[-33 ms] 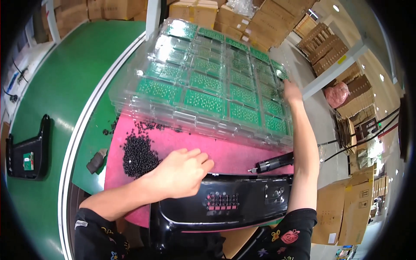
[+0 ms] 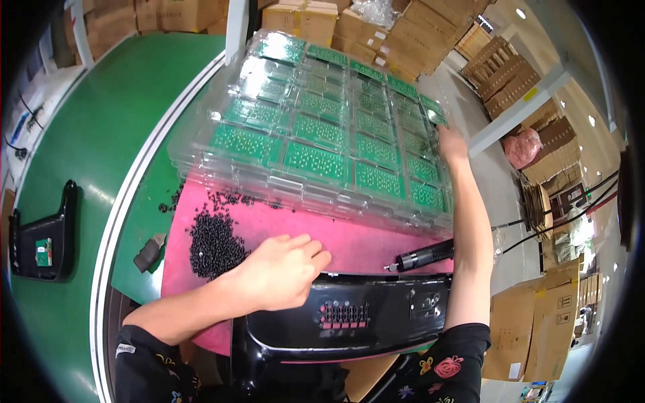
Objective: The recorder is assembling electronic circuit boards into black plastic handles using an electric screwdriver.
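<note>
A black plastic housing (image 2: 390,312) with a block of small slots lies in front of me. Over its upper left edge rests my left hand (image 2: 285,272), fingers curled in and their tips hidden. My right hand (image 2: 452,142) reaches far out to the right side of stacked clear plastic trays (image 2: 289,185). Its bent fingers touch the tray edge beside a green circuit board (image 2: 432,111); what they hold, if anything, is hidden. Rows of such boards fill the top tray. Left of my left hand sits a pile of small black screws (image 2: 213,245).
A black electric screwdriver (image 2: 426,255) lies on the pink mat (image 2: 356,242) beside my right forearm. At the left, another black part (image 2: 44,232) with a small green board rests on the green surface. Cardboard boxes (image 2: 423,33) stand behind the trays. A dark lump (image 2: 149,254) lies left of the mat.
</note>
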The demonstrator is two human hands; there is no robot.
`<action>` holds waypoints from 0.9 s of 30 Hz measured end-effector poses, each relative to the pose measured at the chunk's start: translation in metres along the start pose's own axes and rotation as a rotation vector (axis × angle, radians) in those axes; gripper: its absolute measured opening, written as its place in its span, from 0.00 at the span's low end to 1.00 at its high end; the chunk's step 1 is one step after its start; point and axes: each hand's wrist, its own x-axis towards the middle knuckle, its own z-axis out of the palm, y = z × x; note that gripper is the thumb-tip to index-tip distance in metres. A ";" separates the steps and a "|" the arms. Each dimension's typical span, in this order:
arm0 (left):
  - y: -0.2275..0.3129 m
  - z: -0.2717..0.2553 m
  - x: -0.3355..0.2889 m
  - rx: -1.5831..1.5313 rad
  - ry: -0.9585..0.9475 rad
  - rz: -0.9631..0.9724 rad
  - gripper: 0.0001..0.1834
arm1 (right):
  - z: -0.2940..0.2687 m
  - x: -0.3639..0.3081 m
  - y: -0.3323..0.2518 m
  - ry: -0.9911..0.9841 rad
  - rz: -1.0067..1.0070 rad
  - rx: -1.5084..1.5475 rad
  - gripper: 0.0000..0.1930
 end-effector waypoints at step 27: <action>0.009 -0.015 0.007 -0.126 0.228 -0.024 0.44 | -0.161 -0.200 -0.088 0.389 -0.518 0.838 0.42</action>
